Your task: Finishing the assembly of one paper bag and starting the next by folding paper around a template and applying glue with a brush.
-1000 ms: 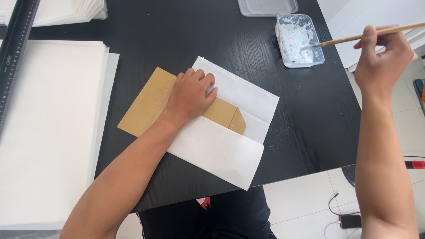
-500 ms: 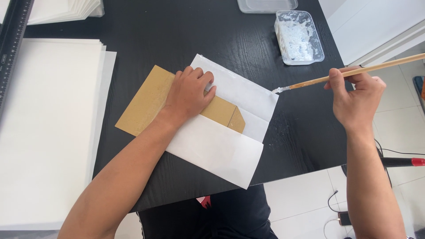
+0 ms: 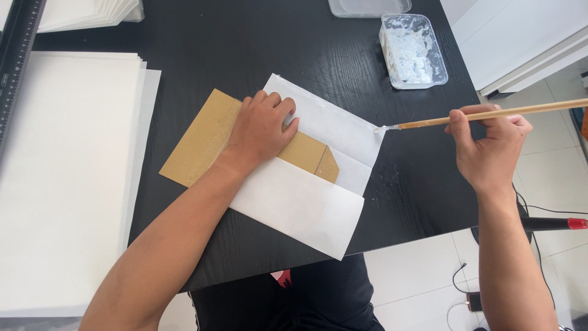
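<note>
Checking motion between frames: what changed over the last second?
The right hand carried the brush away from the tub of white paste and down toward the person; its tip now touches the right corner of the white sheet. The left hand stayed pressed flat on the brown card. Sheet, card, tub and paper stack did not move.

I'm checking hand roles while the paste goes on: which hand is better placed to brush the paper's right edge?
Right: the right hand holds the brush, tip at the white paper edge; the left hand pins the brown template.
</note>
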